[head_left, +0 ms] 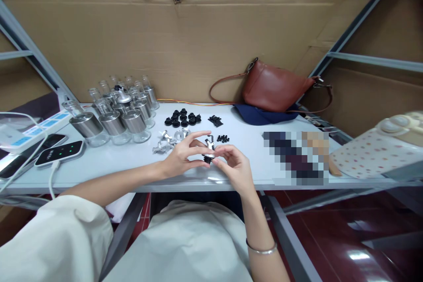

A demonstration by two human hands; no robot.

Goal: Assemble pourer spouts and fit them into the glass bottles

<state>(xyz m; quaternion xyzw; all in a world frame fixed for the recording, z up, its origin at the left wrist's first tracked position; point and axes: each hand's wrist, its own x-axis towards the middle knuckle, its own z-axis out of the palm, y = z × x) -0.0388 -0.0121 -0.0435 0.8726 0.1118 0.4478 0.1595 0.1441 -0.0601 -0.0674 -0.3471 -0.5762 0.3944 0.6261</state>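
Between my two hands is a bottle pourer (pixel 209 157) with a silver top and a black ridged base, held upright just above the table's front part. My left hand (pixel 180 157) pinches it from the left, thumb low at the black base and fingers over the top. From the right, my right hand (pixel 235 165) has its thumb and fingertips closed on the silver part. Left of my hands lie several loose silver spout parts (pixel 163 143). Behind them sit several black stoppers (pixel 181 118), small black strips (pixel 215 120) and tiny black caps (pixel 223 138).
Several glass bottles with metal sleeves (pixel 112 123) stand at the left, one topped with a pourer (pixel 123 95). A power strip (pixel 42 128) and a cabled device (pixel 59 153) lie at far left. At the back right, a brown handbag (pixel 274 86) rests on dark blue cloth (pixel 261 115).
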